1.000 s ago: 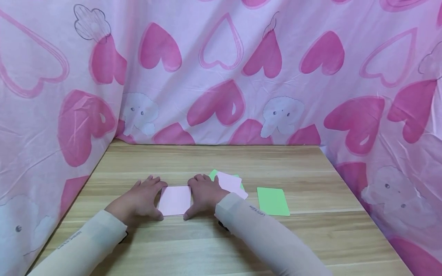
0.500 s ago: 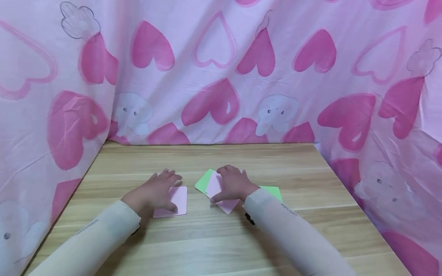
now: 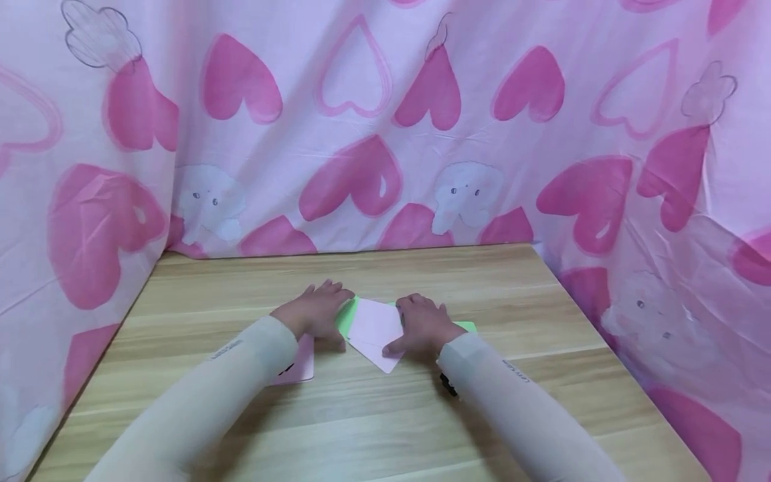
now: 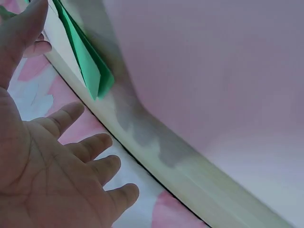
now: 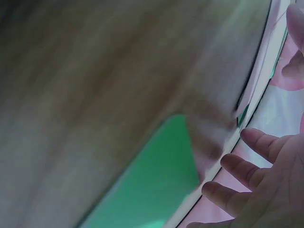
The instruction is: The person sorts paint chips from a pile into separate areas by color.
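On the wooden bench (image 3: 373, 408) both hands lie flat around a small heap of colored cards. The right hand (image 3: 423, 327) rests on a pink card (image 3: 375, 330) which is turned like a diamond, one corner pointing toward the person; its fingers are stretched and press down, they do not curl around anything. The left hand (image 3: 316, 312) touches the left edge of a green card (image 3: 346, 314) that comes out from under the pink one, also with straight, relaxed fingers. Another green card (image 3: 465, 327) shows just behind the right wrist, mostly hidden. A second pink card (image 3: 301, 365) lies flat under the left sleeve, apart from the heap.

In the left wrist view the palm is open and the fingers (image 4: 90, 147) are spread.

The cards look thin, light and quite stiff, with rounded corners. I judge they slide easily on the smooth wood, so pressing from above moves them well, but lifting one is harder. A good place to take hold would be a free corner or an edge which stands out over the card below. Too much force could bend them.

Behind the bench hangs a pink cloth (image 3: 385, 120) with hearts.
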`<state>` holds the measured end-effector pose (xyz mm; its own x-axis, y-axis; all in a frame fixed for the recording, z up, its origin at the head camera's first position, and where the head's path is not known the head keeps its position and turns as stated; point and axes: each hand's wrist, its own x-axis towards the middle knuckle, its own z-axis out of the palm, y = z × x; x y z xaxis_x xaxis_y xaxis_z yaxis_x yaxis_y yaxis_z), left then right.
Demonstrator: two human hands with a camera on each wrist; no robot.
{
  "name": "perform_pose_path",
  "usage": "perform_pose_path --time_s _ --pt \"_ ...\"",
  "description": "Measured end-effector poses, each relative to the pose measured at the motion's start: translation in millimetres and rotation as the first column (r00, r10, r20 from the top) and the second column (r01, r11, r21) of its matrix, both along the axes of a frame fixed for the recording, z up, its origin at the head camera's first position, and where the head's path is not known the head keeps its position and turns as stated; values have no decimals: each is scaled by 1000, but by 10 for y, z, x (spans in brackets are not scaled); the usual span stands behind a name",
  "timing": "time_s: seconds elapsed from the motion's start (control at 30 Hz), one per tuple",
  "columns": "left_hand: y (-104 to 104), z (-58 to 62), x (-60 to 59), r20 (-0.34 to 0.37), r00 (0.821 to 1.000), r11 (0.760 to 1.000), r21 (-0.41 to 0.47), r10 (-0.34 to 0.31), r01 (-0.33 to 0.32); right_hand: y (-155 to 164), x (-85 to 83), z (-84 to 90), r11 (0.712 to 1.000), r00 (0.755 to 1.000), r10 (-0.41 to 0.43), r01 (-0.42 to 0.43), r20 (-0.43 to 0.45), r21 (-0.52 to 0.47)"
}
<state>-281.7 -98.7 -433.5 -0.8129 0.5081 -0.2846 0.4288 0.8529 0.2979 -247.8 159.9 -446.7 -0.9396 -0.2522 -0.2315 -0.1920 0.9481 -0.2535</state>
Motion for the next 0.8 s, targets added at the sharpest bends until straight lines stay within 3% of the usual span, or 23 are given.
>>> perform_pose_path --time_s 0.33,0.8 --pt "197 101 -79 36 999 999 -50 -10 12 -42 13 32 1000 1000 -22 22 12 -12" --pt "240 68 -103 47 999 998 -54 -10 13 -31 -3 -6 1000 999 -27 27 18 -1"
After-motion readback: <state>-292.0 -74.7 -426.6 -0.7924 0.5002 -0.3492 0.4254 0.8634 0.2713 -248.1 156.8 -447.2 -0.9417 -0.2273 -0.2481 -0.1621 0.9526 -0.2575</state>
